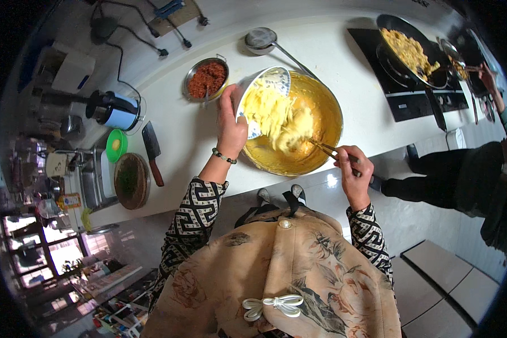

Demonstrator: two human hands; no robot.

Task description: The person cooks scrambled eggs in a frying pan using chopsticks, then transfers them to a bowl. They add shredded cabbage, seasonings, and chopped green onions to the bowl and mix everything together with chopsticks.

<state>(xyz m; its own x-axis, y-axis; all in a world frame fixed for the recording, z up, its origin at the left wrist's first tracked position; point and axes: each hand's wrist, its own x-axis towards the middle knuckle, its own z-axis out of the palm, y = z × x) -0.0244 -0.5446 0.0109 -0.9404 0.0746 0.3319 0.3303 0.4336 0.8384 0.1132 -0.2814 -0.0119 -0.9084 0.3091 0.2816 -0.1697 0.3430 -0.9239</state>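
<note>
My left hand (231, 126) grips a white bowl with a blue pattern (281, 78), tilted over a large metal basin (336, 105). Pale yellow shreds (264, 107) fill the tilted bowl and slide over its lip into the basin. Between the fingers of my right hand (355, 169) is a pair of chopsticks (326, 148), their tips among the shreds in the basin. The falling shreds (295, 131) are blurred there. A yellow-orange coating smears the basin's inner wall.
Left of the basin stands a metal bowl of red chopped food (207, 80). A ladle (264, 40) lies behind. Farther left are a cleaver (152, 148), a round chopping board (131, 181) and a kettle (116, 110). At right, another person's hand (488, 78) works near a frying pan (410, 50).
</note>
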